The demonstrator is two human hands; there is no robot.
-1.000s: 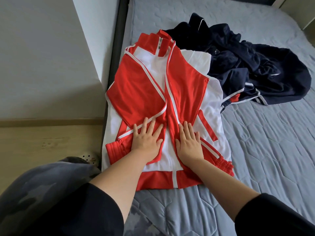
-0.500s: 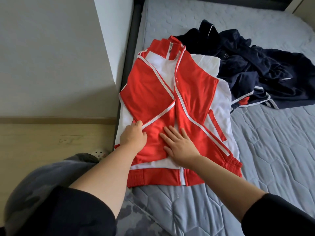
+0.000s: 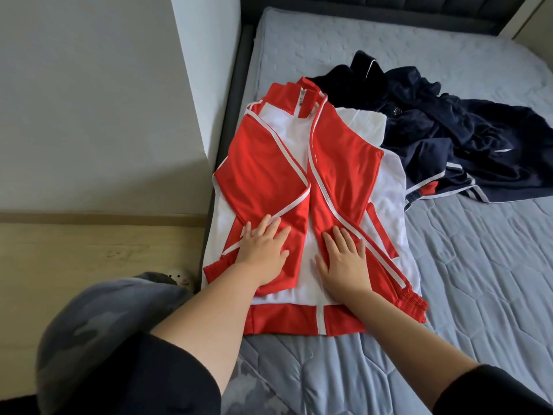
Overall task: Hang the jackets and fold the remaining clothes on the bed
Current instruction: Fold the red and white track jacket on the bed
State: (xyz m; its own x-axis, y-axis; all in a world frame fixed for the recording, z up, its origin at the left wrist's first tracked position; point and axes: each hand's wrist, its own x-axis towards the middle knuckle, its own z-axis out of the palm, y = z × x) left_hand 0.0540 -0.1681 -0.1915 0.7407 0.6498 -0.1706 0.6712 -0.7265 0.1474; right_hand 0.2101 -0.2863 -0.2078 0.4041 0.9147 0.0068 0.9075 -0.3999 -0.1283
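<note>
Where the grey bed (image 3: 466, 295) fills most of the picture, its left edge runs along a dark frame (image 3: 236, 85), next to a white wall (image 3: 89, 100) and a wooden floor (image 3: 89, 250). The far end and the right side of the bed are cut off. Lots of bare bed shows to the right of the clothes and in front of them, close to the person.

One red and white jacket (image 3: 338, 163) lies flat on the left part of the bed, with its left side right at the bed's edge. Both of its sleeves are folded in over the front. One pile of dark blue clothes (image 3: 478, 139) lies crumpled behind it and to the right, touching it. I cannot tell how many things are in that pile.

Two hands rest on the lower half of the jacket, side by side but apart. The left hand (image 3: 263, 250) lies flat with straight fingers on the left folded sleeve. The right hand (image 3: 344, 265) lies flat with fingers spread on the right one. Neither hand grabs anything. Both arms are cut off at the bottom.
</note>
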